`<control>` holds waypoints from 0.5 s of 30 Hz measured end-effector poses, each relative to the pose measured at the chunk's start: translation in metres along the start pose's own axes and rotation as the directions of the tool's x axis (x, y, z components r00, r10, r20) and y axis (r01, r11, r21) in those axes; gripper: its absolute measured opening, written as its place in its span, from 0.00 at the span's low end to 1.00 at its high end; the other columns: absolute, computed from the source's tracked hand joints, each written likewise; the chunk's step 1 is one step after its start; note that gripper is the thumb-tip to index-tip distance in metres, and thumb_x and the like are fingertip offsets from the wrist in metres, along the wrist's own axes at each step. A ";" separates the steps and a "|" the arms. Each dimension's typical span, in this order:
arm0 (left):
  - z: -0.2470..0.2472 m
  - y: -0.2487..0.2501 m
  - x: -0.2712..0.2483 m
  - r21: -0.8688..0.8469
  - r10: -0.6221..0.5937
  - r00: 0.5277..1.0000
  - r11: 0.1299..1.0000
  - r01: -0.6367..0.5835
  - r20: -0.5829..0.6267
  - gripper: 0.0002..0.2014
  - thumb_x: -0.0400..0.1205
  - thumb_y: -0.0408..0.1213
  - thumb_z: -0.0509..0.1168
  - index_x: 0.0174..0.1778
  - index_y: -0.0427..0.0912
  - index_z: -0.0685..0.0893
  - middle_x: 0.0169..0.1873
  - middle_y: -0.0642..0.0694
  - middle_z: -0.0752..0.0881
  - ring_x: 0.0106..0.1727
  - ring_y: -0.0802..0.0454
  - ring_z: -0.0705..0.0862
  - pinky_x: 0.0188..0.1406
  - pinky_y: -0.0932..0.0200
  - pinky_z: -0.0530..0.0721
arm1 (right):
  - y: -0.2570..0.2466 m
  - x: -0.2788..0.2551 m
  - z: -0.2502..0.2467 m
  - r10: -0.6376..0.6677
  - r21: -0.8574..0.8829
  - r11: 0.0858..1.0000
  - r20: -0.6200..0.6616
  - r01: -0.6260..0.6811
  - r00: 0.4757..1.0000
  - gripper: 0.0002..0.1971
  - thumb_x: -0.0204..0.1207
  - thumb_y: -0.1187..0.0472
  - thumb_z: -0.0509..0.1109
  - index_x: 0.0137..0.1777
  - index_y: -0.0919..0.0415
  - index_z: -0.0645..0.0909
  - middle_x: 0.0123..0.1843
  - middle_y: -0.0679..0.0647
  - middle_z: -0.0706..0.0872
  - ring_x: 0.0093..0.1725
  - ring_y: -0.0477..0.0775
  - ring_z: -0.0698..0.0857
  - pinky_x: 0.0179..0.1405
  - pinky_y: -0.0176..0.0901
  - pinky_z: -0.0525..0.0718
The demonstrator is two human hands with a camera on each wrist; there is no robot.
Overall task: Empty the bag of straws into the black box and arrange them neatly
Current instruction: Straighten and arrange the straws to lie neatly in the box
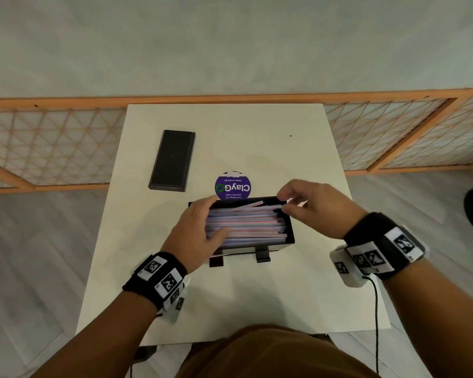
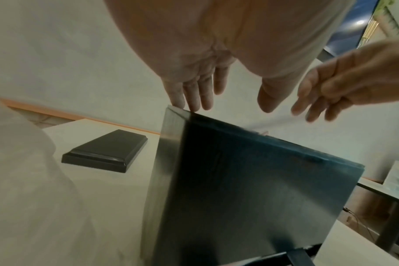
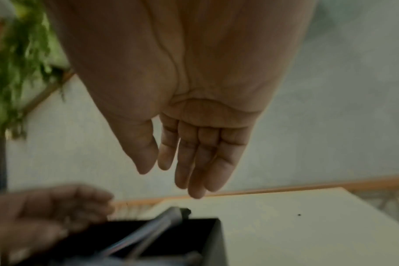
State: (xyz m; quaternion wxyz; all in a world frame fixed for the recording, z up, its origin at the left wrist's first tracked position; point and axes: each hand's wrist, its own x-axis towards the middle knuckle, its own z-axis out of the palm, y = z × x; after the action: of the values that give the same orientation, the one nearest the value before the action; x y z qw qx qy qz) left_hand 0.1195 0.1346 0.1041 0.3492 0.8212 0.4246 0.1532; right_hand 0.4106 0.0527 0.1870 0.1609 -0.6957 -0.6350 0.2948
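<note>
The black box [image 1: 290, 231] stands in the middle of the white table on two small feet. It is filled with paper-wrapped straws [image 1: 253, 225] lying lengthwise, a few at the far side slanting. My left hand [image 1: 206, 219] lies flat on the left end of the pile. Its straight fingers [image 2: 197, 95] reach the box's far left corner, above the dark box wall [image 2: 251, 189]. My right hand [image 1: 283, 203] hovers at the far right corner with loosely bent fingers [image 3: 201, 162] holding nothing, above the blurred straws [image 3: 148, 232]. No bag is in view.
A flat black lid [image 1: 172, 160] lies at the table's far left. A round purple sticker [image 1: 232, 186] sits just behind the box. The white table [image 1: 230, 301] shows bare surface in front and at the right. An orange lattice rail [image 1: 66, 148] runs behind it.
</note>
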 end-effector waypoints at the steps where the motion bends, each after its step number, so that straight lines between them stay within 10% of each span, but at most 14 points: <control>1: -0.003 0.000 0.001 0.031 0.012 1.000 0.999 -0.013 0.011 0.33 0.84 0.51 0.70 0.83 0.52 0.65 0.76 0.54 0.74 0.72 0.59 0.73 0.73 0.55 0.78 | 0.006 0.002 0.008 0.014 -0.080 0.997 0.017 -0.013 1.000 0.08 0.83 0.54 0.71 0.61 0.45 0.82 0.56 0.41 0.88 0.53 0.45 0.86 0.50 0.41 0.83; 9: 0.002 0.004 0.021 0.344 0.128 0.981 0.923 -0.173 0.149 0.28 0.88 0.53 0.62 0.82 0.43 0.71 0.79 0.48 0.73 0.76 0.50 0.75 0.75 0.52 0.79 | -0.021 0.035 0.066 -0.125 -0.335 0.922 0.212 0.192 0.969 0.15 0.87 0.54 0.59 0.67 0.57 0.82 0.66 0.53 0.85 0.62 0.56 0.85 0.61 0.51 0.83; 15: 0.018 0.006 0.026 0.408 0.061 0.980 0.903 -0.135 0.189 0.39 0.84 0.65 0.60 0.84 0.42 0.65 0.75 0.45 0.74 0.73 0.48 0.76 0.73 0.51 0.79 | -0.024 0.047 0.088 0.159 -0.579 0.815 0.267 0.026 0.951 0.39 0.73 0.25 0.55 0.68 0.57 0.77 0.61 0.55 0.88 0.60 0.60 0.85 0.62 0.53 0.81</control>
State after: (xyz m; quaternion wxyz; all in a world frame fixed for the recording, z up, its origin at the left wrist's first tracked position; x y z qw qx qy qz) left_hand 0.1477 0.1451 0.0943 0.1919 0.9074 0.3739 0.0045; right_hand 0.3384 0.0885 0.1234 -0.1664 -0.6800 -0.6862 0.1975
